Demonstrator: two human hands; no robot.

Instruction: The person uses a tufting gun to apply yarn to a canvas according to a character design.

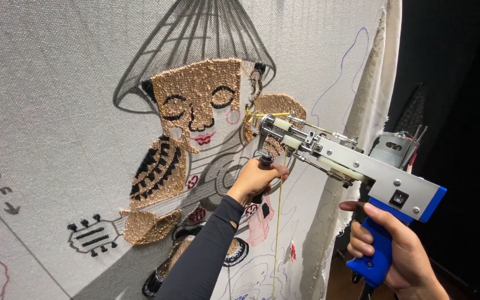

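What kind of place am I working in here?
Most likely a rug-tufting studio or craft workshop. A tufting gun is pressed to a stretched backing cloth, left hand on its front handle, right hand on the blue grip. A partly tufted figure design and yellow yarn point the same way.

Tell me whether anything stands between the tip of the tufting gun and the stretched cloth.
Nothing visible does. The tufting gun has its needle end right at the cloth, beside the tan tufted patch. The left hand grips the front handle below the tip, the right hand the blue grip, and the yellow yarn hangs below, clear of the tip.
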